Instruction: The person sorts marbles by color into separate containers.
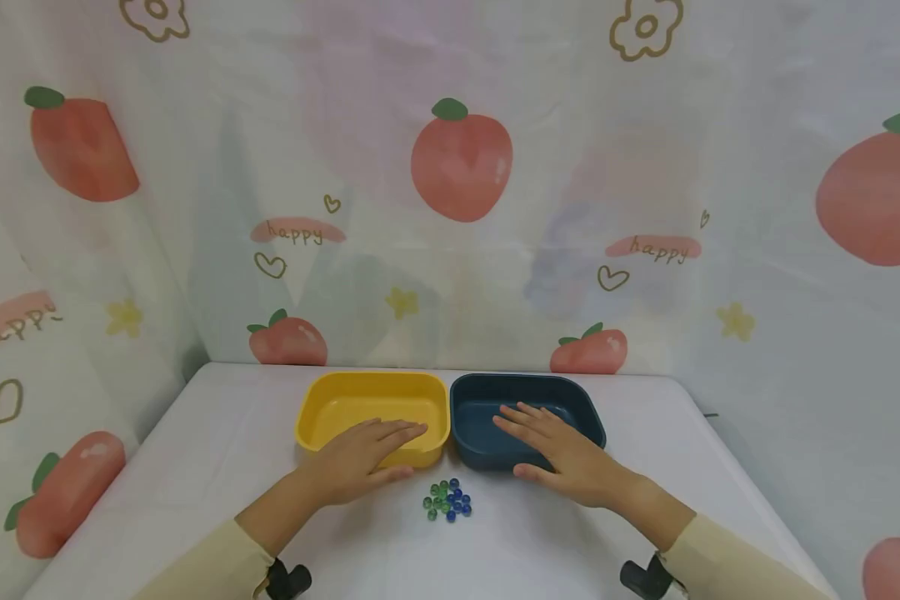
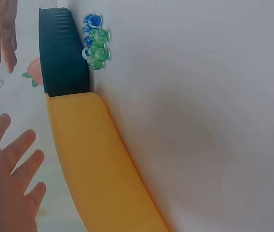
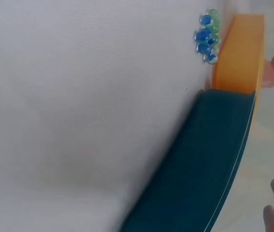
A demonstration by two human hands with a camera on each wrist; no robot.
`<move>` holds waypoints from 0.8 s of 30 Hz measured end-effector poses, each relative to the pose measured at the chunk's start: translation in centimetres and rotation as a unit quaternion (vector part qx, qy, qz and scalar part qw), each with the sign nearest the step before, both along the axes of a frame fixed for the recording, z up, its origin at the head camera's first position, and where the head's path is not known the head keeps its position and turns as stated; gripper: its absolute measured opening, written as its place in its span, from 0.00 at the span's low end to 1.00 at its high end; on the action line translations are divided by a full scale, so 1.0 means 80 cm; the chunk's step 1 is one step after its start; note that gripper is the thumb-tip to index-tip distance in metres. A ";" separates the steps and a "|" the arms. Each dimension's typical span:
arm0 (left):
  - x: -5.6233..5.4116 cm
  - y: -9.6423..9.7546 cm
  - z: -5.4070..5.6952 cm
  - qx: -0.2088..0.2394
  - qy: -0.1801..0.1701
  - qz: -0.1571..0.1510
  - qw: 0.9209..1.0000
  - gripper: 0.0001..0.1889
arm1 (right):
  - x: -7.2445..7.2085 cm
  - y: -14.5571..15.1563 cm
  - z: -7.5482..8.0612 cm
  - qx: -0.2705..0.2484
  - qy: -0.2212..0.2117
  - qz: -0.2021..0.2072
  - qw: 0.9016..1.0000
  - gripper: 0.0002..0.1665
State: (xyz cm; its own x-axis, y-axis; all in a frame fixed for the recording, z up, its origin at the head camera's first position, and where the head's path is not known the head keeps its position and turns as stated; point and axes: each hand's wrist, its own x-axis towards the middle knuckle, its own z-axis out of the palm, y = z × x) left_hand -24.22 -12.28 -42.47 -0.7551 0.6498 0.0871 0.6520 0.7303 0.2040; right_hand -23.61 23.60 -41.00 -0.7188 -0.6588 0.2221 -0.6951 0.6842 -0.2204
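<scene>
My left hand (image 1: 362, 460) is held over the front of a yellow tub (image 1: 322, 392), its fingers straight and spread, holding nothing. Likewise my right hand (image 1: 562, 454) hovers at the front of a dark blue tub (image 1: 495, 454), fingers extended and nothing in them. The two tubs stand side by side at the far part of the table. In front of where they meet lies a small cluster of glass marbles: green marbles (image 1: 437, 498) on the left and blue marbles (image 1: 457, 500) on the right. The left wrist view shows the spread fingers (image 2: 23, 145) beside the yellow tub's wall.
A white cloth covers the table (image 1: 247, 408). Behind it hangs a pale curtain (image 1: 450, 283) printed with peaches, hearts and stars. A black camera mount (image 1: 288, 579) sits on the left wrist and another mount (image 1: 645, 577) on the right.
</scene>
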 end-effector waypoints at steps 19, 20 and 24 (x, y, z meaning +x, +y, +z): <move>0.017 -0.009 -0.004 0.057 -0.038 0.051 0.996 0.37 | 0.022 0.028 0.007 -0.043 0.001 -0.043 0.998 0.34; 0.018 -0.009 -0.004 0.060 -0.040 0.051 0.996 0.37 | 0.023 0.030 0.008 -0.044 0.001 -0.047 0.998 0.34; 0.020 -0.009 -0.005 0.074 -0.035 0.055 0.995 0.36 | 0.027 0.037 0.009 -0.052 -0.002 -0.070 0.996 0.32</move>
